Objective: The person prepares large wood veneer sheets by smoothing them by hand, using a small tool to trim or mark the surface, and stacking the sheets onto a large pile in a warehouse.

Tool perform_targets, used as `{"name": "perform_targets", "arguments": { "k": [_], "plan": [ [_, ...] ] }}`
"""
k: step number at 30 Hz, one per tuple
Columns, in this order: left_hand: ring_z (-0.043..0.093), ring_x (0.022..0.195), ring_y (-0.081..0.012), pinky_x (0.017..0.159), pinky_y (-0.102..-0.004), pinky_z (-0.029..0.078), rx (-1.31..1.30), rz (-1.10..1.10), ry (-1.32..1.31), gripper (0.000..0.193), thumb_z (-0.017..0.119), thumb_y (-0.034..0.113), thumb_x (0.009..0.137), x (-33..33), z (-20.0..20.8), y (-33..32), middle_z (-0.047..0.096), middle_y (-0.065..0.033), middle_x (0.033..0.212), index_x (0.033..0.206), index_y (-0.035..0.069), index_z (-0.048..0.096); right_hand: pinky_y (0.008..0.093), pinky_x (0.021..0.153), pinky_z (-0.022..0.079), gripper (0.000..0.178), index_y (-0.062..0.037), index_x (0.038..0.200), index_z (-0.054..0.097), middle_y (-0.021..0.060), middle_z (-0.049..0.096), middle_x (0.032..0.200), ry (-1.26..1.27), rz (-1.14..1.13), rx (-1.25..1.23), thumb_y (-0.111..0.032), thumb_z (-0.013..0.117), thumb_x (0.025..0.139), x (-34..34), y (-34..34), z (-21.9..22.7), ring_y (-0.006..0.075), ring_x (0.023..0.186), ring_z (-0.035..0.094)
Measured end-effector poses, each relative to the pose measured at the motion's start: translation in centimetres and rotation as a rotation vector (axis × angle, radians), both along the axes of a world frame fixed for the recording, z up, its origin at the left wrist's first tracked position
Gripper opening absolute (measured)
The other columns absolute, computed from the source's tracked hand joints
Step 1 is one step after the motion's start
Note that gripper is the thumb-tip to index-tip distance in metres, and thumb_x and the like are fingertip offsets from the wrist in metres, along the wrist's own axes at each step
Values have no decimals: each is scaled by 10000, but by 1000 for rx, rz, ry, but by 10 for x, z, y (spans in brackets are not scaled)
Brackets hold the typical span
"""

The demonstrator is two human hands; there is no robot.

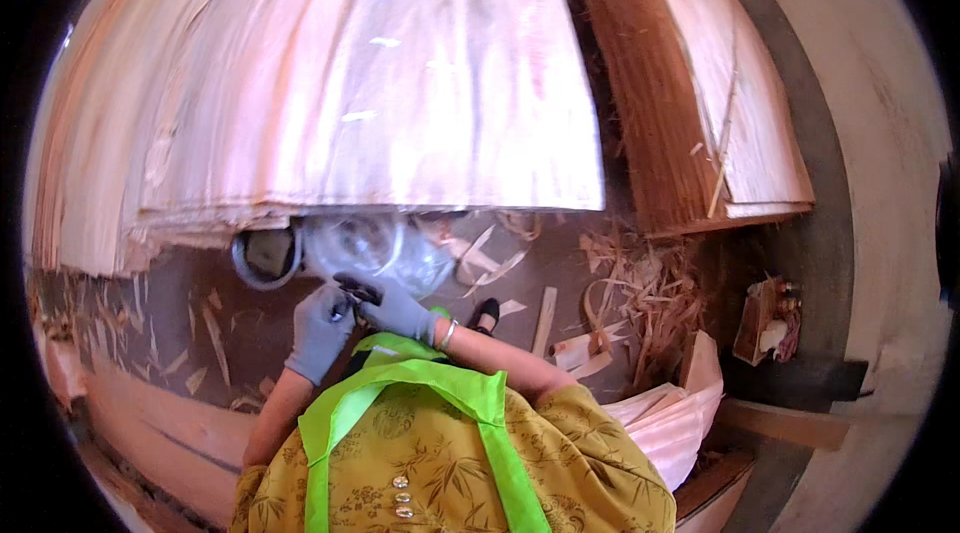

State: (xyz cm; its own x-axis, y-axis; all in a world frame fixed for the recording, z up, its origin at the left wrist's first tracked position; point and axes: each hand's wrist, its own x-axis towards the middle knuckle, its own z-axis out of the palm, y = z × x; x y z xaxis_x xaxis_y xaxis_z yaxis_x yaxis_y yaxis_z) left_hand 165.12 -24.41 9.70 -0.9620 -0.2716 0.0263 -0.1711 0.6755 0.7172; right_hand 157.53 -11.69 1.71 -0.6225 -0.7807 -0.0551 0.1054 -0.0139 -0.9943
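My left hand (322,331) and my right hand (400,311), both in grey gloves, meet in front of my body with their fingers closed. Between the fingertips is something small and dark (357,287); its kind is too small and blurred to tell. Just beyond them, a wide stack of pale wood veneer sheets (390,93) ends in a straight near edge. Below that edge, close to my left hand, stands a round grey bucket (240,258) with a dark inside. Beside it, a clear plastic bag (428,268) lies behind my right hand.
To the right stands another veneer stack (750,113), beyond a dark gap. Curled wood scraps (650,308) are heaped on the floor below it. Torn veneer sheets (675,413) lie by my right elbow. An open box (765,321) with small items sits farther right.
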Motion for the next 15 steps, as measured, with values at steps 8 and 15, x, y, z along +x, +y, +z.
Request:
{"name": "perform_targets", "arguments": {
  "k": [8, 15],
  "plan": [
    [569, 611, -260, 571, -352, 453, 104, -315, 24, 191, 698, 159, 699, -110, 0, 228, 572, -119, 698, 773, 40, 568, 260, 721, 483, 233, 6, 1071, 602, 40, 647, 876, -110, -73, 267, -90, 579, 860, -72, 289, 52, 80, 776, 559],
    [586, 676, -266, 646, -362, 472, 395, -488, 1, 268, 693, 210, 723, -218, 8, 363, 622, -162, 795, 893, 22, 605, 241, 699, 484, 86, 4, 907, 637, 40, 645, 787, -54, -436, 350, -15, 570, 856, -90, 450, 64, 69, 729, 555]
  ]
}}
